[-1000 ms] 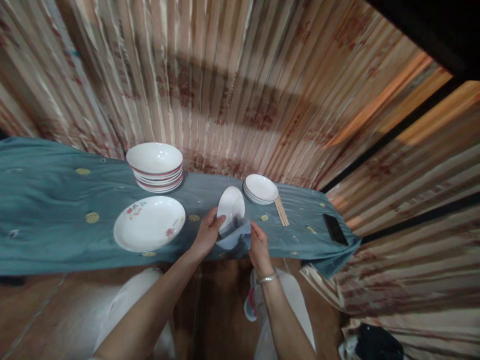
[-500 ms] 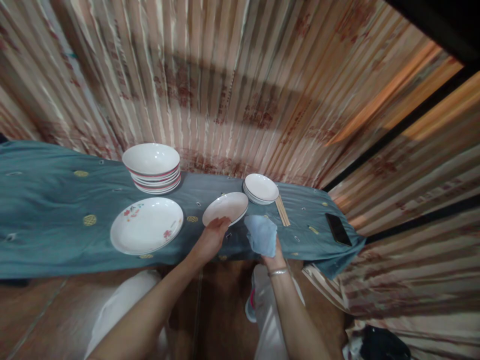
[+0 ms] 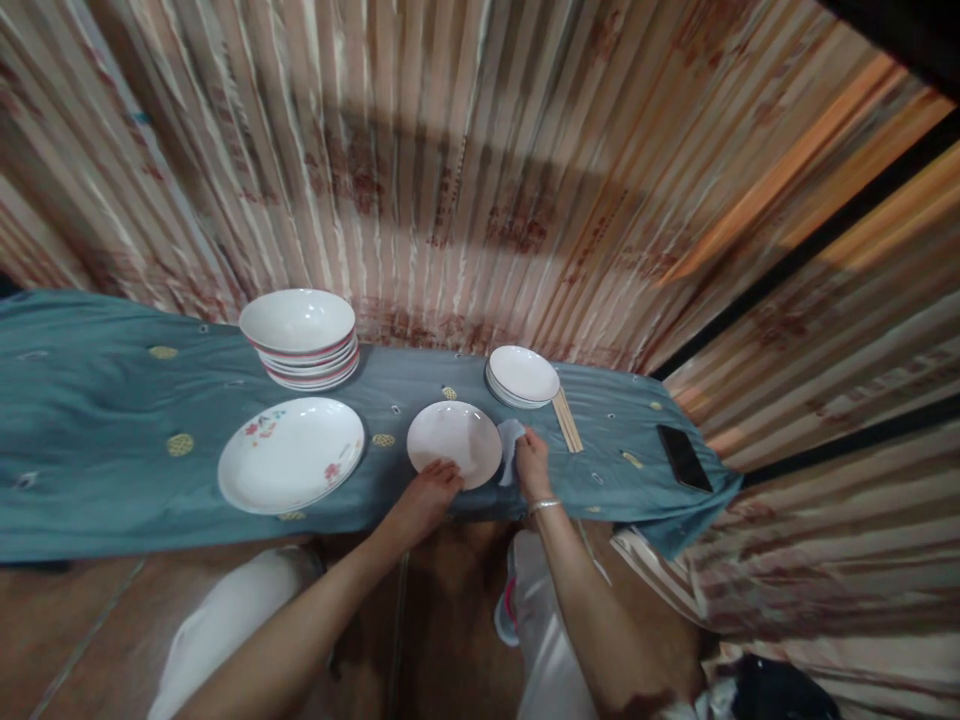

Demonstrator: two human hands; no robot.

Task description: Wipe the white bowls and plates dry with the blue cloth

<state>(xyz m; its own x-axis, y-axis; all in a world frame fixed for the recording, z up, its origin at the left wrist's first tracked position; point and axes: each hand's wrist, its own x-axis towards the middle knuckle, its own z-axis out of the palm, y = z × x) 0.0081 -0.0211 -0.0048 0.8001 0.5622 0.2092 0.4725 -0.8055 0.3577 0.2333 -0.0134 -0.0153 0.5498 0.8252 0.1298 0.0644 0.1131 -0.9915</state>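
- The left forearm reaches forward and inward from the lower left; the left hand [image 3: 433, 490] grips the near rim of a white dish [image 3: 448, 432], fingers laid over its inner surface, thumb hidden.
- The dish is between the two hands at the tabletop [image 3: 409, 375]; whether it touches the cloth covering is unclear.
- The right forearm angles up from the lower right, bracelet [image 3: 545, 505] at the wrist.
- The right hand [image 3: 532, 462] closes on a pale blue wipe [image 3: 509, 452] just beside the dish.
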